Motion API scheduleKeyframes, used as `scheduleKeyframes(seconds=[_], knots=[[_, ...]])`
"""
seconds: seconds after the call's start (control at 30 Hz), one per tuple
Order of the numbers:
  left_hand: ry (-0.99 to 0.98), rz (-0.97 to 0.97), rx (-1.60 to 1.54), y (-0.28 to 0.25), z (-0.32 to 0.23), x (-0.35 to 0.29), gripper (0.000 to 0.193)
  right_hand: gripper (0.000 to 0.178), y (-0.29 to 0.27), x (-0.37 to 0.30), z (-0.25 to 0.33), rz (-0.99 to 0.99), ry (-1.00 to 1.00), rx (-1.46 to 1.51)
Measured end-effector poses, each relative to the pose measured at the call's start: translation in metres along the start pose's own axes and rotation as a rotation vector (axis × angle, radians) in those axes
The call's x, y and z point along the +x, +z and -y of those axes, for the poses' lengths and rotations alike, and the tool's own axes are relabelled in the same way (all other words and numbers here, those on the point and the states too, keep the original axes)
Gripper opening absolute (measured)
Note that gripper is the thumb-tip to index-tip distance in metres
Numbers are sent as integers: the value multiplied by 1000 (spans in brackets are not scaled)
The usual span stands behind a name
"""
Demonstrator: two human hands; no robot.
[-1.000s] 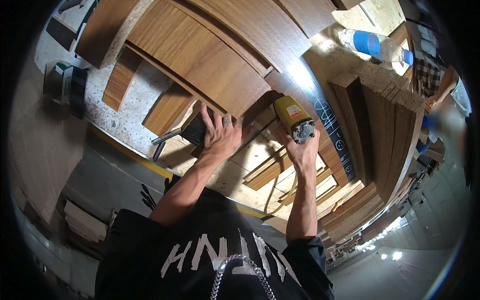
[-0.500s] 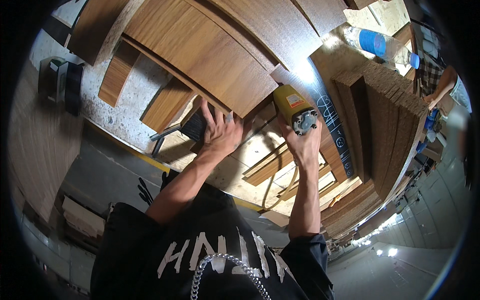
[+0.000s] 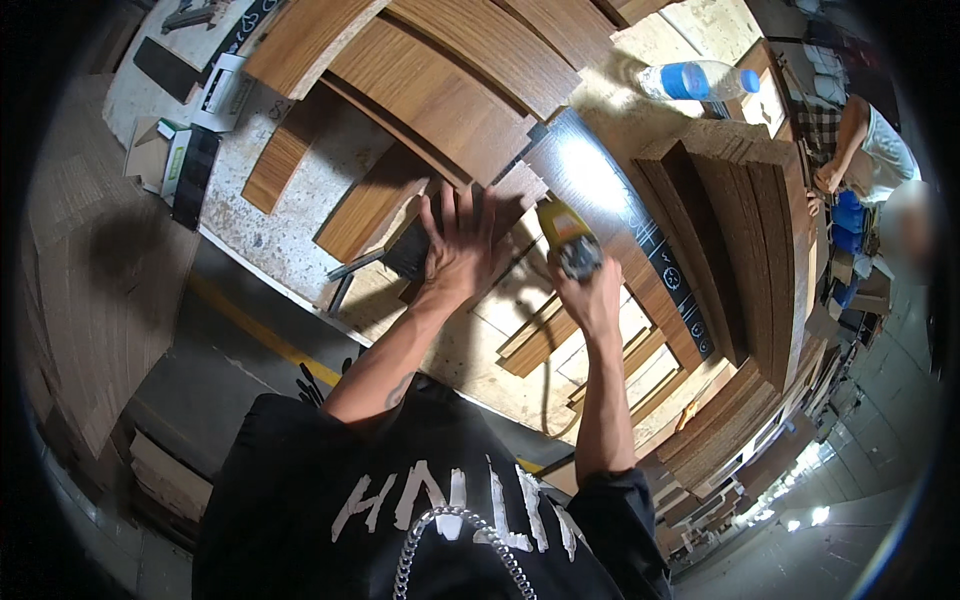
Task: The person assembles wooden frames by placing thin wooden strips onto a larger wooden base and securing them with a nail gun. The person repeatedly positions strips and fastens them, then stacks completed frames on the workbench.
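Observation:
My left hand point(image 3: 462, 250) lies with fingers spread on a brown wood piece point(image 3: 518, 190), just below a stack of wood-grain boards point(image 3: 425, 95). In my right hand point(image 3: 592, 300) is a yellow nail gun point(image 3: 562, 225); I see its grey bolted cap, and a hose trails down from it. Its nose points at the wood piece's right end; whether it touches is hidden. A long dark wood-grain board point(image 3: 625, 220) with black printed film at its edge lies right of the nail gun. Beside my left hand sits a black block-like thing point(image 3: 405, 250), partly covered.
Narrow wood strips point(image 3: 545, 345) lie near the bench's front edge. On the right stands a tall stack of chipboard panels point(image 3: 760, 250). A plastic bottle point(image 3: 690, 80) lies at the far right. Another person point(image 3: 880, 150) is beyond the panels. Small boxes point(image 3: 180, 165) sit on the left.
My left hand has moved up onto the wood piece, away from the stack's front edge. The nail gun has tilted and shifted slightly left and down. My view has shifted.

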State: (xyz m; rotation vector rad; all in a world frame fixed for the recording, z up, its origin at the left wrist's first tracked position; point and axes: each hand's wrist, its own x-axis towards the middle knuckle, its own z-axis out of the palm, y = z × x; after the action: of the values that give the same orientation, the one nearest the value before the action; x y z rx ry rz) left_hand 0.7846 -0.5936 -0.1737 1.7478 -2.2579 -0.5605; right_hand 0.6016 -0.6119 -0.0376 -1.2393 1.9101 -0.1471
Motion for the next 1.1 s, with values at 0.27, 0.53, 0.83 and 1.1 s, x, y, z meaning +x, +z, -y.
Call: scheduleKeyframes(seconds=[0.27,0.53,0.83,1.1], knots=[[69,-123,171,8,4,-2,93,41,36,-203,-146,-191,324,264],[143,-112,176,-13,33,-27,67,44,20,-344,-413,-516,669,461],[32,-69,76,-23,42,-199,55,47,-34,-315,-541,-973,566,272],[-201,-101,-85,-52,35,-255,44,42,-92,-147,-491,-937,94,35]])
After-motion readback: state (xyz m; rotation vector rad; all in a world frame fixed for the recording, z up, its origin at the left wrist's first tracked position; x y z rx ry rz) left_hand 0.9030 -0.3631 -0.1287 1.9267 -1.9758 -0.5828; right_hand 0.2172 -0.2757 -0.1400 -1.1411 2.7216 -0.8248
